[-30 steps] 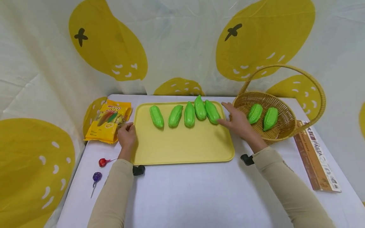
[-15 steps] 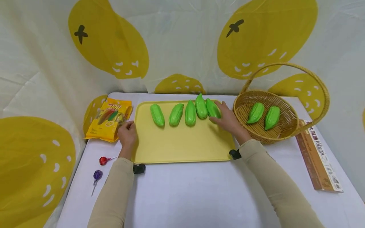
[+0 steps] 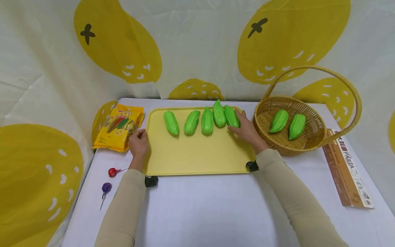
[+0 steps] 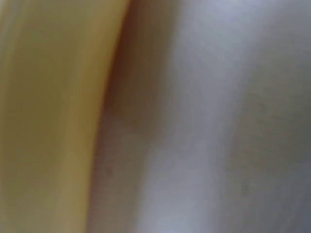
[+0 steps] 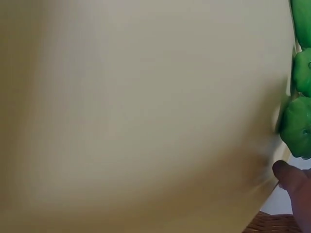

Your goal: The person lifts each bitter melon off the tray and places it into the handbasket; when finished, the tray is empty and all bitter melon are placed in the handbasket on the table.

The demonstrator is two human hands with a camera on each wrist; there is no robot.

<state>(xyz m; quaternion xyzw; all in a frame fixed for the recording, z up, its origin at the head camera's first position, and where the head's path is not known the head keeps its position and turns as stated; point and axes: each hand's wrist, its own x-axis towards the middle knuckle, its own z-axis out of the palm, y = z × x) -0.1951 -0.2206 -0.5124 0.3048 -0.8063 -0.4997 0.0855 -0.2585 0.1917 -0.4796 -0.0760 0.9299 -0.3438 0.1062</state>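
On the yellow tray (image 3: 197, 154), several green ribbed gourds (image 3: 207, 120) lie in a row along its far side. My right hand (image 3: 247, 128) is at the rightmost gourd (image 3: 231, 116), its fingers along the right side and the thumb near the lower end. The right wrist view shows the thumb (image 5: 290, 178) a little apart from the nearest gourd (image 5: 297, 127); the other fingers are hidden there. Loosely curled, my left hand (image 3: 139, 144) rests at the tray's left rim beside a yellow candy bag (image 3: 115, 132). The left wrist view shows only the blurred tray edge (image 4: 53, 116) and cloth.
A wicker basket (image 3: 319, 137) with a tall handle stands right of the tray, holding two more green gourds (image 3: 288, 125). A pasta box (image 3: 348, 171) lies beyond it. Red (image 3: 112, 172) and purple (image 3: 106, 187) lollipops lie at the left, below the candy bag.
My right hand has moved left from beside the basket, round the rightmost gourd. The left hand has stayed at the tray's left rim. The head view has shifted slightly.
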